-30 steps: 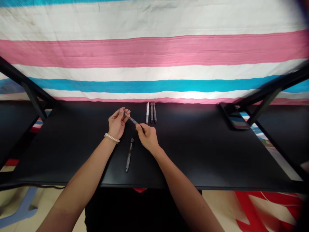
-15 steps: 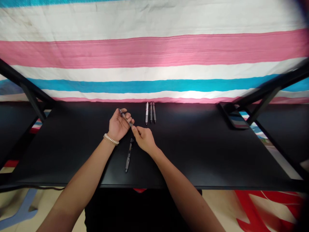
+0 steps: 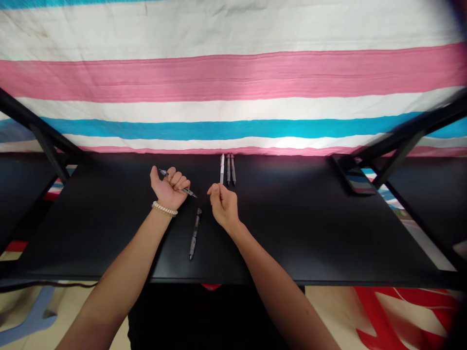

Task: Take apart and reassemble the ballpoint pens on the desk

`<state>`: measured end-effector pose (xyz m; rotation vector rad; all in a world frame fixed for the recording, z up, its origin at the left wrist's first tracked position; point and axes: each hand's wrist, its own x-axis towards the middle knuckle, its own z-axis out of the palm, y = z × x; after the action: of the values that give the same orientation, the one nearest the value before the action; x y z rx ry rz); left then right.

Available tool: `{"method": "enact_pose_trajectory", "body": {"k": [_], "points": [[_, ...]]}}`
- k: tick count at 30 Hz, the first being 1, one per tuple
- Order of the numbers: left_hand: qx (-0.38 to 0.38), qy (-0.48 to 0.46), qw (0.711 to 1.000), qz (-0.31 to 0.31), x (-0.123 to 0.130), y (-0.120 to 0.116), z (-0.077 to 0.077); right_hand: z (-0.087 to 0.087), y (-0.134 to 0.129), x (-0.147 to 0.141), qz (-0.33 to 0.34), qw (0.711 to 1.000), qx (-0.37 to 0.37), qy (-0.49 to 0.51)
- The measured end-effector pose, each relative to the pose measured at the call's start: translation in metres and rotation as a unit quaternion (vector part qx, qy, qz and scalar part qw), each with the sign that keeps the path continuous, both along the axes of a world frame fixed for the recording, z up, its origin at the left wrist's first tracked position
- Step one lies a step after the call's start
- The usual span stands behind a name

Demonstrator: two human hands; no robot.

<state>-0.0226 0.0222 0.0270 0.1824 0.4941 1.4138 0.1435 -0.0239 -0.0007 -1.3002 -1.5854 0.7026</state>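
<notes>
Grey at the grip and dark toward the other end, the held pen [image 3: 190, 192] sits across my left hand [image 3: 170, 191], beyond and a little left of the lying pen [image 3: 195, 234], my landmark on the desk [image 3: 292, 218]. My left fingers fold over its barrel and press it to the palm; the thumb stands off, away from them. Its point sticks out past the little finger, toward the lying pen's side.

My right hand [image 3: 224, 203] is beyond and right of the lying pen, fingers curled in, thumb against them; whether anything tiny is pinched there, I cannot tell.

I judge the held pen light and stiff, probably plastic, smooth enough to roll or slide if I loosen my fingers. The barrel should take a firm squeeze, while the thin point looks the easiest part to harm. I would hold it by the grey grip, thumb opposite two fingers, clear of the point.

Farther beyond the lying pen, and to its right, lie the white pen [image 3: 222, 167] and two dark pens [image 3: 228, 170], side by side. The phone [image 3: 353, 176] is well off to its right.
</notes>
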Motion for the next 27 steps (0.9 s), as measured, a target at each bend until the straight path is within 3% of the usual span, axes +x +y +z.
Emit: {"method": "enact_pose_trajectory", "body": {"k": [6, 19, 27], "points": [[0.01, -0.015, 0.999, -0.033, 0.0022, -0.0012, 0.0004, 0.0015, -0.0012, -0.0023, 0.0, 1.0, 0.013, -0.024], [0.011, -0.036, 0.999, -0.014, 0.0039, -0.0012, -0.0008, 0.0036, -0.0026, -0.0029, -0.003, 0.997, 0.03, -0.069], [-0.02, 0.025, 0.999, -0.034, 0.0043, -0.0021, 0.0036, 0.0064, -0.0036, -0.0026, 0.001, 0.994, 0.017, -0.108]]}}
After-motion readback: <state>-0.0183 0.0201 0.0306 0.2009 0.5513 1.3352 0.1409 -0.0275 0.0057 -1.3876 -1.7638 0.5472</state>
